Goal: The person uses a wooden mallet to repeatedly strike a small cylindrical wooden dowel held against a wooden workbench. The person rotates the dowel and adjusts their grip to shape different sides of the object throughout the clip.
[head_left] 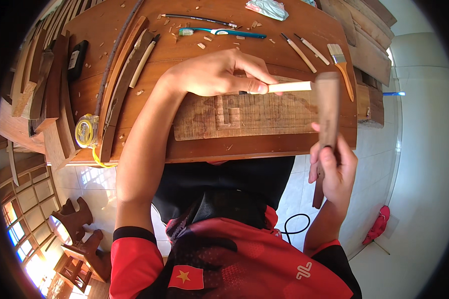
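Head view: left hand [212, 74] clamped in a firm grip around a chisel [289, 86], pale handle lying nearly level, long axis left to right, butt end pointing right toward the mallet. Blade end hidden under the fingers, presumably set into the carved plank [244, 117] on the worktop [264, 147]. Right hand [334, 169] wrapped tight around a wooden mallet [328, 107], held upright, head up, face just touching the chisel butt, seemingly poised to strike. Spare chisels [304, 50], a brush [341, 62] and a toothbrush [219, 32] parked beyond, within reach.
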`<state>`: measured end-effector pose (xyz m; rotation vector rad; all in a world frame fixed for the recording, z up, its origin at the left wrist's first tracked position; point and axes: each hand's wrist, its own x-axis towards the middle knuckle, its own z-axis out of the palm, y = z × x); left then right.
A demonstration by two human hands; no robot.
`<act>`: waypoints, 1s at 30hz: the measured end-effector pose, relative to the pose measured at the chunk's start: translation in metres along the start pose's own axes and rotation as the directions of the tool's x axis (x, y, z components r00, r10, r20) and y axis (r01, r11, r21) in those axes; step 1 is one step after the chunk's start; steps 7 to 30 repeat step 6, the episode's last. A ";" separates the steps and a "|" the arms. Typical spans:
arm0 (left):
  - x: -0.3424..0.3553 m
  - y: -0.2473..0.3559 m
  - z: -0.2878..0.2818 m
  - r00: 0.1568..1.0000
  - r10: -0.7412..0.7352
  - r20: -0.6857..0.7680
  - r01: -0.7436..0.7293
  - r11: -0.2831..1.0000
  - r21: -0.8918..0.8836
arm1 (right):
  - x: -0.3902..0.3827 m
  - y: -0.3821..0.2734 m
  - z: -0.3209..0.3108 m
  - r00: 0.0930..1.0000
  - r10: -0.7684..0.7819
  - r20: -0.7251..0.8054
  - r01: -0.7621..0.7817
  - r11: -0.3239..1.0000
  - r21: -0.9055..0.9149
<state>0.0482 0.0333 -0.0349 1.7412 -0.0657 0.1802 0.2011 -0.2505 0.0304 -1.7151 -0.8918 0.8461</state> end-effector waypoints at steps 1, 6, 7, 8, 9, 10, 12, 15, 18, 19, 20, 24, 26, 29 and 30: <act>0.000 -0.001 0.000 1.000 0.009 0.002 -0.009 1.000 0.022 | 0.000 0.000 0.002 0.999 -0.027 -0.033 0.029 0.999 0.039; 0.000 0.002 -0.003 0.998 -0.057 0.034 0.058 0.998 -0.007 | 0.001 0.004 0.003 1.000 -0.006 -0.008 0.006 1.000 0.020; 0.000 0.002 -0.003 0.998 -0.057 0.034 0.058 0.998 -0.007 | 0.001 0.004 0.003 1.000 -0.006 -0.008 0.006 1.000 0.020; 0.000 0.002 -0.003 0.998 -0.057 0.034 0.058 0.998 -0.007 | 0.001 0.004 0.003 1.000 -0.006 -0.008 0.006 1.000 0.020; 0.000 0.002 -0.003 0.998 -0.057 0.034 0.058 0.998 -0.007 | 0.001 0.004 0.003 1.000 -0.006 -0.008 0.006 1.000 0.020; 0.000 0.002 -0.003 0.998 -0.057 0.034 0.058 0.998 -0.007 | 0.001 0.004 0.003 1.000 -0.006 -0.008 0.006 1.000 0.020; 0.000 0.002 -0.003 0.998 -0.057 0.034 0.058 0.998 -0.007 | 0.001 0.004 0.003 1.000 -0.006 -0.008 0.006 1.000 0.020; 0.000 0.002 -0.003 0.998 -0.057 0.034 0.058 0.998 -0.007 | 0.001 0.004 0.003 1.000 -0.006 -0.008 0.006 1.000 0.020; 0.000 0.002 -0.003 0.998 -0.057 0.034 0.058 0.998 -0.007 | 0.001 0.004 0.003 1.000 -0.006 -0.008 0.006 1.000 0.020; 0.000 0.002 -0.003 0.998 -0.057 0.034 0.058 0.998 -0.007 | 0.001 0.004 0.003 1.000 -0.006 -0.008 0.006 1.000 0.020; 0.000 0.002 -0.003 0.998 -0.057 0.034 0.058 0.998 -0.007 | 0.001 0.004 0.003 1.000 -0.006 -0.008 0.006 1.000 0.020; 0.000 0.002 -0.003 0.998 -0.057 0.034 0.058 0.998 -0.007 | 0.001 0.004 0.003 1.000 -0.006 -0.008 0.006 1.000 0.020; 0.000 0.002 -0.003 0.998 -0.057 0.034 0.058 0.998 -0.007 | 0.001 0.004 0.003 1.000 -0.006 -0.008 0.006 1.000 0.020; 0.000 0.002 -0.003 0.998 -0.057 0.034 0.058 0.998 -0.007 | 0.001 0.004 0.003 1.000 -0.006 -0.008 0.006 1.000 0.020; 0.000 0.002 -0.003 0.998 -0.057 0.034 0.058 0.998 -0.007 | 0.001 0.004 0.003 1.000 -0.006 -0.008 0.006 1.000 0.020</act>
